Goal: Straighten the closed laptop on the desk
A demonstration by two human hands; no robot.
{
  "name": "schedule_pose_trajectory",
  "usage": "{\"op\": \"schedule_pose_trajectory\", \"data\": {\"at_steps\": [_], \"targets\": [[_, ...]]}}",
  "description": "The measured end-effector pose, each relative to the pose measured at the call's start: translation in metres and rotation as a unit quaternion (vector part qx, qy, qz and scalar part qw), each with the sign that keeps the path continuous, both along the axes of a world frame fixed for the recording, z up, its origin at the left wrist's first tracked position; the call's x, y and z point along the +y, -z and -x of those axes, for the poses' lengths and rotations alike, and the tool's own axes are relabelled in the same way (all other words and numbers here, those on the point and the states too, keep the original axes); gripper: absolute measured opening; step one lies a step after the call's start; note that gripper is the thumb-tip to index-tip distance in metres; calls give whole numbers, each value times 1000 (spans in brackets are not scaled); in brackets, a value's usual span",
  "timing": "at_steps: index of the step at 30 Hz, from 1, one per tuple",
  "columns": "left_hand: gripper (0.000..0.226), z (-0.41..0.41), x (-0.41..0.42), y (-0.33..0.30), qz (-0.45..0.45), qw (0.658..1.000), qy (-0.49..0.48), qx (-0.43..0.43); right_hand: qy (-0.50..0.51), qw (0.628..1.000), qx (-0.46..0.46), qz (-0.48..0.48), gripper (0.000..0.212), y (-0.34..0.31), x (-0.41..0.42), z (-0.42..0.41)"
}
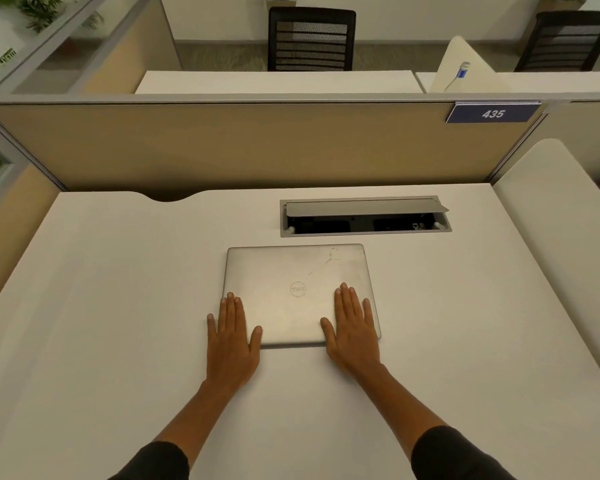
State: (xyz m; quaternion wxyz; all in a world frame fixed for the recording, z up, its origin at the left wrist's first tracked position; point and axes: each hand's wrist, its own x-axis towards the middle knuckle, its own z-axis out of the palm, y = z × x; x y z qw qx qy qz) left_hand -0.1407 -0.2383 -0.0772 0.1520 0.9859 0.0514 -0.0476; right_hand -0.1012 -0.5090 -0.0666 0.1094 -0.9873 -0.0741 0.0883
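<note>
Both hands, left (232, 336) and right (352, 329), lie flat and open-palmed, gripping nothing, on the closed silver rectangular laptop (297, 292), whose long axis runs nearly square across the pale counter (118, 306).

An open cable box (365, 216) sits below a partition (222, 143) bearing a "435" sign (492, 113).

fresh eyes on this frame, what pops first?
The closed silver laptop at the middle of the pale desk, with the left hand flat on its near left corner and the right hand flat on its near right corner. Just behind it, the cable box set into the desk stands with its flap open. A blue sign reading 435 hangs on the partition, upper right.
</note>
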Motion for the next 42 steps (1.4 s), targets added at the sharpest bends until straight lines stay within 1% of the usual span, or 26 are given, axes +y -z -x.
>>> {"op": "schedule_pose_trajectory", "data": {"at_steps": [4, 7, 10, 13, 15, 18, 25, 42], "targets": [[86, 3, 10, 1, 56, 998, -27, -1, 39, 999, -8, -3, 79, -2, -14, -1], [92, 5, 13, 3, 114, 992, -53, 2, 74, 997, -2, -35, 82, -4, -21, -1], [98, 6, 13, 2, 192, 977, -90, 11, 118, 988, 11, -100, 85, -5, -23, -1], [101, 6, 11, 1, 257, 956, -137, 35, 180, 964, 33, -194, 89, -7, -24, -1], [103, 7, 9, 0, 282, 945, -161, 47, 201, 950, 37, -237, 92, -8, -26, 0], [104, 7, 6, 0, 294, 940, -171, 38, 216, 937, 37, -272, 93, -9, -28, 0], [106, 10, 2, 0, 305, 936, -172, 36, 231, 925, 31, -299, 95, -10, -27, 0], [99, 13, -2, -1, 292, 941, -165, 38, 224, 928, 32, -297, 96, -10, -29, 1]]}}
